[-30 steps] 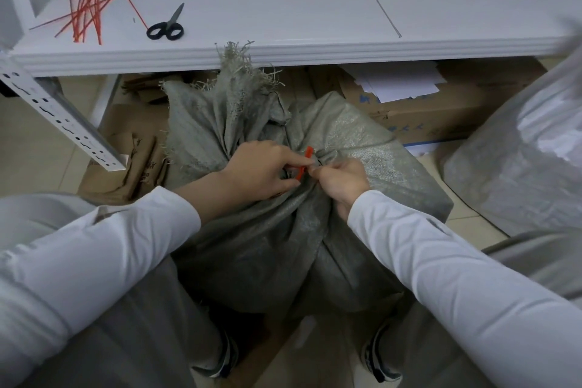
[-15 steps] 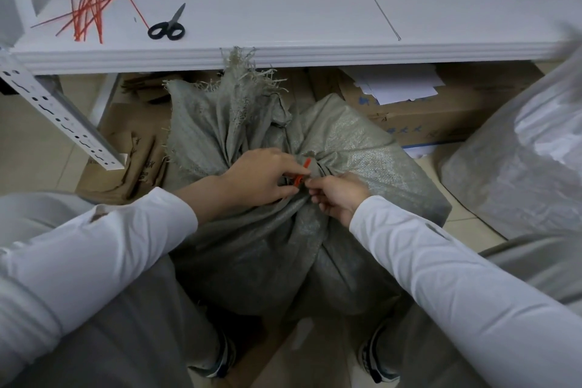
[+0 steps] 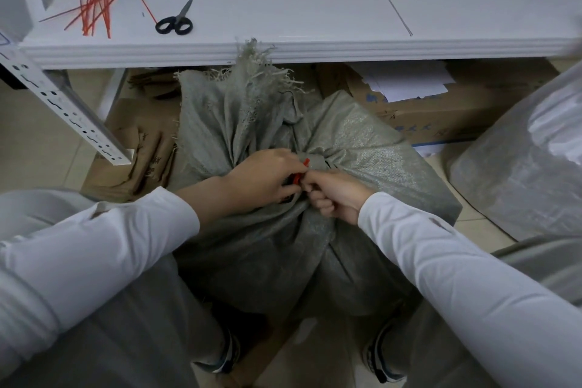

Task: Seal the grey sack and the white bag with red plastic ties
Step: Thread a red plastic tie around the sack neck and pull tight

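Seemingly full grey sack (image 3: 362, 148), contents hidden

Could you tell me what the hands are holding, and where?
The left hand and right hand pinch the red plastic tie at the grey woven sack's gathered neck; which end each grips is hidden.

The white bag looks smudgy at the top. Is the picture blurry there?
Head view: yes, the white bag smears near the right edge; the left hand, right hand and grey sack look sharp; soft light, no glare.
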The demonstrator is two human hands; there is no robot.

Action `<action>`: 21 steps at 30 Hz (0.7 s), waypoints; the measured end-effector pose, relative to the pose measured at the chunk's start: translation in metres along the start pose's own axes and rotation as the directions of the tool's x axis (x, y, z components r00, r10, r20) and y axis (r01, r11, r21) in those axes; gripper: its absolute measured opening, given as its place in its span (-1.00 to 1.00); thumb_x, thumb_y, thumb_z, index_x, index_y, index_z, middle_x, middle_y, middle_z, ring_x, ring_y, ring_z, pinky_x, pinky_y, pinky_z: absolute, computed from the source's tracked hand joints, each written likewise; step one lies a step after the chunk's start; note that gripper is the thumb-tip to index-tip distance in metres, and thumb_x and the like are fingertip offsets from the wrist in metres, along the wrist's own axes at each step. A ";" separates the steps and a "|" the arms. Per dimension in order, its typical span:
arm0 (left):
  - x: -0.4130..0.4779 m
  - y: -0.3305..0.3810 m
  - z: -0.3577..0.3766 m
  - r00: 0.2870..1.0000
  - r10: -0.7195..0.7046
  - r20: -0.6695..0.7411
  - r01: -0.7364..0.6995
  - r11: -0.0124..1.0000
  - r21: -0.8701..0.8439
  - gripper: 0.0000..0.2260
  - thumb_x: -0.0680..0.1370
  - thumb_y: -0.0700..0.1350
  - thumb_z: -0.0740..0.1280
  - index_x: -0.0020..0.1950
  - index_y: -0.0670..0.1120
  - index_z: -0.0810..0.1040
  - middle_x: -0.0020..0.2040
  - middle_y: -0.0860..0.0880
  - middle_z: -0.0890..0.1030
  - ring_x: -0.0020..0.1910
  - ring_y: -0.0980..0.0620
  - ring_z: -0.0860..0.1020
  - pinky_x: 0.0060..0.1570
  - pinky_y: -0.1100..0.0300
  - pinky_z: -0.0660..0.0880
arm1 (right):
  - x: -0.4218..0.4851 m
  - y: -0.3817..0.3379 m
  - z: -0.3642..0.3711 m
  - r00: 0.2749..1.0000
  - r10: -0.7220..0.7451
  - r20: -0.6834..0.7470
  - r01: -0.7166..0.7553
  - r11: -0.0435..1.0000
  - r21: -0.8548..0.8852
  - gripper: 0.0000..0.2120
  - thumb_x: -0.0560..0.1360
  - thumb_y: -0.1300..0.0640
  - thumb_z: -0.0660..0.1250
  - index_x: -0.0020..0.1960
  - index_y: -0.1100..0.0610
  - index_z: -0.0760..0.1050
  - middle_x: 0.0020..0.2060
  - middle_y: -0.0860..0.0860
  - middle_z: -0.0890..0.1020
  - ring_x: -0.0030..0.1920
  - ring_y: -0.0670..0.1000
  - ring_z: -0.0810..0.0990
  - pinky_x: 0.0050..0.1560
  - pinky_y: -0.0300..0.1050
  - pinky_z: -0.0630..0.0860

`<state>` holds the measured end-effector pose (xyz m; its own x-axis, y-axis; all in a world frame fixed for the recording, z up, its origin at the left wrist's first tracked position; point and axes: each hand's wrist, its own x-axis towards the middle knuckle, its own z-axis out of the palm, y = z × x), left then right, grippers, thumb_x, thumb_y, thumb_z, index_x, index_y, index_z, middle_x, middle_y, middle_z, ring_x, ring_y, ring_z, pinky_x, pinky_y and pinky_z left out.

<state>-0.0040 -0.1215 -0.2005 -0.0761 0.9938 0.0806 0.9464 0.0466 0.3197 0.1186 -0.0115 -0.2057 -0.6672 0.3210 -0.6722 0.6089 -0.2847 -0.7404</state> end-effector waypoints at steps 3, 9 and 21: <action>0.000 -0.002 -0.002 0.999 -0.012 -0.037 0.011 0.999 -0.040 -0.87 0.48 -0.04 0.41 -0.01 -0.03 0.61 -0.18 0.17 0.44 -0.13 0.17 0.40 -0.08 0.20 0.43 | 0.001 0.003 0.003 0.991 -0.126 -0.054 0.132 0.983 0.124 -0.65 0.52 0.26 0.17 -0.43 0.10 0.27 -0.65 -0.10 0.19 -0.62 -0.14 0.08 -0.56 -0.30 -0.03; -0.004 0.000 -0.006 0.994 -0.077 -0.082 0.079 0.997 0.023 -0.75 0.52 0.09 0.33 0.18 0.14 0.60 -0.11 0.12 0.63 -0.12 0.14 0.43 -0.14 0.14 0.46 | 0.000 0.009 0.006 0.959 -0.267 -0.096 0.281 0.939 0.197 -0.63 0.52 0.35 0.12 -0.44 0.12 0.26 -0.63 -0.09 0.18 -0.62 -0.15 0.09 -0.59 -0.34 0.02; -0.006 -0.015 -0.019 0.986 -0.060 0.153 0.055 0.998 0.041 -0.65 0.51 0.06 0.34 0.28 0.04 0.53 0.02 0.03 0.61 0.06 0.03 0.52 0.03 0.08 0.47 | -0.009 0.007 -0.007 0.980 -0.175 -0.097 0.174 0.984 -0.024 -0.68 0.54 0.20 0.20 -0.39 0.12 0.38 -0.61 -0.03 0.34 -0.61 -0.09 0.20 -0.56 -0.31 0.08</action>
<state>-0.0240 -0.1299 -0.1878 -0.0841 0.9929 -0.0841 0.9528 0.1048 0.2849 0.1318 -0.0101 -0.2052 -0.7189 0.4520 -0.5282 0.4937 -0.2030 -0.8456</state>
